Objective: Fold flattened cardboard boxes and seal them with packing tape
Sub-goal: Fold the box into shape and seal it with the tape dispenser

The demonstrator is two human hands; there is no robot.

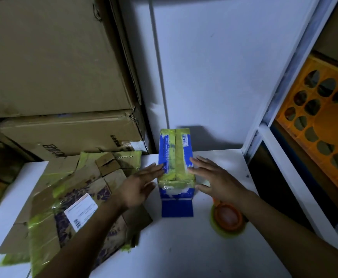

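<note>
While left hand (138, 187), right hand (214, 177) flank, blue box (174, 155) between.

Left hand (142, 186): bare | left forearm (87, 233): bare, unsleeved to the near edge | right hand (216, 181): bare | right forearm (284, 227): bare, unsleeved

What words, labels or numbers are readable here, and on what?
Nothing reads clearly enough to quote.
Brown carton: dark printed characters, upside down, blurred.
Shipping label on the flattened cardboard: barcode, text too small.
Blue box: barcode sticker and white print, too small.
</note>
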